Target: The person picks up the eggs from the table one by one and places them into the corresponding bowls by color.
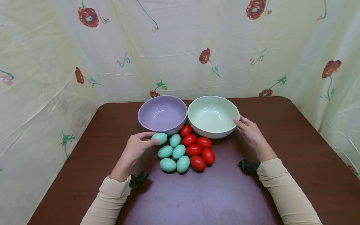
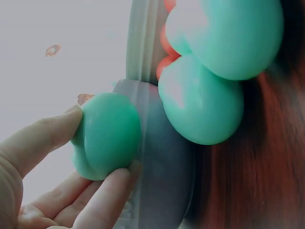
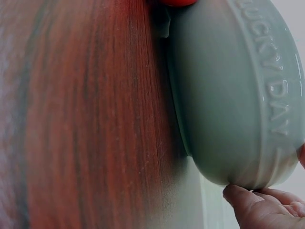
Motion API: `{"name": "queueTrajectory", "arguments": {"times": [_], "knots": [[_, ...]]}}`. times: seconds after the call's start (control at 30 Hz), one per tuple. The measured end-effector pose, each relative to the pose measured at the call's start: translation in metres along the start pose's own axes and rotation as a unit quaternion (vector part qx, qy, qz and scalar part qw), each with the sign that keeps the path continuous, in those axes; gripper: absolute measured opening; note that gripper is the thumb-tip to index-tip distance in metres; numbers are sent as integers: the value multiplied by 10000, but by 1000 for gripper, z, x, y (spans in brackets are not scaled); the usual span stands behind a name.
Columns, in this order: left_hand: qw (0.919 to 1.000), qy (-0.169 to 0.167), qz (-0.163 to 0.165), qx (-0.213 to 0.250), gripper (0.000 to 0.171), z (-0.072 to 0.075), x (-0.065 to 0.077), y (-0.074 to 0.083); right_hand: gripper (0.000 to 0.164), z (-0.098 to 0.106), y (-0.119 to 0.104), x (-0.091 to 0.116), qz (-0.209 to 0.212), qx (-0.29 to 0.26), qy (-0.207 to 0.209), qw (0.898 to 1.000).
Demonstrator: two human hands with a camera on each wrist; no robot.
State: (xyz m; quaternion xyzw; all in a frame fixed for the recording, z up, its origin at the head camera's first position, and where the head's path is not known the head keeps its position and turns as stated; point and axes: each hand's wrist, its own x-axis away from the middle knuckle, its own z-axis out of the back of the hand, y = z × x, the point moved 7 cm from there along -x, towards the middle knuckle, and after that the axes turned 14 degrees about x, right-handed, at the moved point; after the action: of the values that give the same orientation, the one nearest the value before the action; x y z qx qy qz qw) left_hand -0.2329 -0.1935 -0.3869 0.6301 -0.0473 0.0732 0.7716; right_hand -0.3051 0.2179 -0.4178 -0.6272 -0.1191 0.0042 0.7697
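Observation:
My left hand (image 1: pixel 136 148) pinches a mint-green egg (image 1: pixel 159 138) between thumb and fingers, just in front of the purple bowl (image 1: pixel 146 125). The left wrist view shows the held egg (image 2: pixel 107 136) at the fingertips, overlapping the bowl's side. My right hand (image 1: pixel 249 132) holds the right edge of the pale green bowl (image 1: pixel 212 117), thumb over the rim and fingers outside. Several mint-green eggs (image 1: pixel 167 165) lie beside my left fingers. To their right sits a group of several red eggs (image 1: pixel 198 163), some close against the pale green bowl. Both bowls hold nothing.
The two bowls stand side by side near the back edge of the dark brown table (image 1: pixel 197 197). Behind hangs a pale curtain (image 1: pixel 180 40) with a flower print, which also runs along both sides. Raised lettering (image 3: pixel 269 71) marks the pale green bowl's outer side.

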Motion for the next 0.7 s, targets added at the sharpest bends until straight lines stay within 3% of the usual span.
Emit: {"name": "queueTrajectory", "arguments": {"times": [0.7], "knots": [[9972, -42, 91, 748, 51, 6, 1, 14, 76, 1, 1, 1, 10, -10, 69, 10000]]}}
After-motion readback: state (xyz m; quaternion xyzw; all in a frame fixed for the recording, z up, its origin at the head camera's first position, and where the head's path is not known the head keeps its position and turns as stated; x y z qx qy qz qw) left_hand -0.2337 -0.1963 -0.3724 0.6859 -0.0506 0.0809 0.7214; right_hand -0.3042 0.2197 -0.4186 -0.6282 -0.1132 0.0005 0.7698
